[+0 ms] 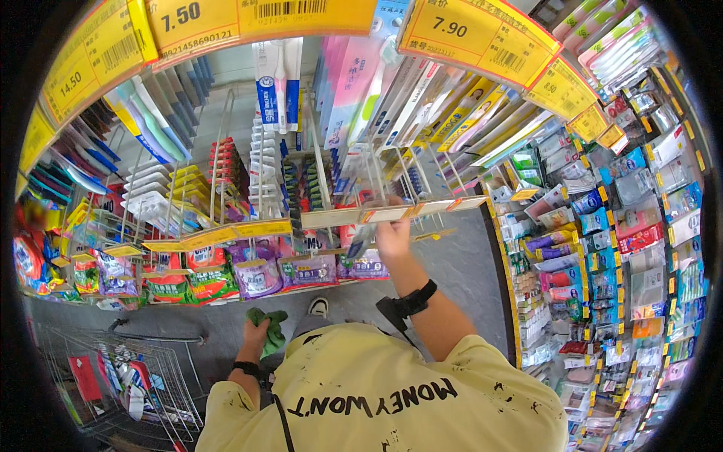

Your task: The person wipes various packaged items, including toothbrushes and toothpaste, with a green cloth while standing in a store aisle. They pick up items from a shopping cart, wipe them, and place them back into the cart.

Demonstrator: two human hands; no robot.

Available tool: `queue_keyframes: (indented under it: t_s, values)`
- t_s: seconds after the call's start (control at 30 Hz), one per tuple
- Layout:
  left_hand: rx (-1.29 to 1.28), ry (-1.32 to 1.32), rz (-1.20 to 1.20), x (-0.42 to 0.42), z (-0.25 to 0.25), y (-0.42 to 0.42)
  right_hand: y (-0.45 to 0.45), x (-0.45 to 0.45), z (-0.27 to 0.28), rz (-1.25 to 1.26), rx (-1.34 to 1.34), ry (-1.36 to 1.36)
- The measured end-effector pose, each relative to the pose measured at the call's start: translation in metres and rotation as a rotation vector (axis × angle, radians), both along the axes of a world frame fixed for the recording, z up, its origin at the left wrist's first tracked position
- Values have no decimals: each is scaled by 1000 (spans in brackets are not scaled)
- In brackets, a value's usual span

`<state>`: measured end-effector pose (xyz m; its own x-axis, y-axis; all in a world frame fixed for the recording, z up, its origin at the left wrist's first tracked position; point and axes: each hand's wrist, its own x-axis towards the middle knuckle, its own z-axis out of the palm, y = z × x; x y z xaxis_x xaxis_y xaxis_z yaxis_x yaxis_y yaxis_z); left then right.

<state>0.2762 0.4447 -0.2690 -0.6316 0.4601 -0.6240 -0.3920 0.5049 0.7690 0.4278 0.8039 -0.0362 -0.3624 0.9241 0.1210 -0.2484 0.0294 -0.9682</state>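
Note:
My right hand [393, 234] is raised to a hook rack, at a price-label strip [395, 213] on the hook ends. Its fingers are partly hidden by the strip. Just left of it, a blurred clear pack [360, 242] with a dark end hangs tilted. Whether my fingers grip the pack is unclear. Down at my left side, my left hand [255, 338] is closed around a crumpled green cloth [273, 334]. Packaged toothbrushes [278, 85] hang in rows above and around the rack.
Detergent bags [308, 270] line a low shelf under the hooks. To the left stands a wire shopping cart [169, 373] with packaged goods inside. A tall display of hanging packs [593, 254] runs along the right. Yellow price tags [452, 31] jut out overhead. Grey floor [463, 254] shows between the shelves.

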Motion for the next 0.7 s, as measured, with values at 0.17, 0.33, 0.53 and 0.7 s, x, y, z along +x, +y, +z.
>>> queue_keyframes:
  t_s: [0.17, 0.33, 0.53, 0.7]
  values:
    - [-7, -7, -32, -2, 10, 6, 1, 1, -11, -31, 162, -5]
    - [27, -27, 31, -2, -31, -5, 9, 5, 2, 111, 278, -29]
    - [34, 214, -293, 4, 59, 56, 25, 9, -7, 127, 255, -202]
    - [391, 344, -494, -6, 56, 116, 31, -1, -7, 239, -107, 12]
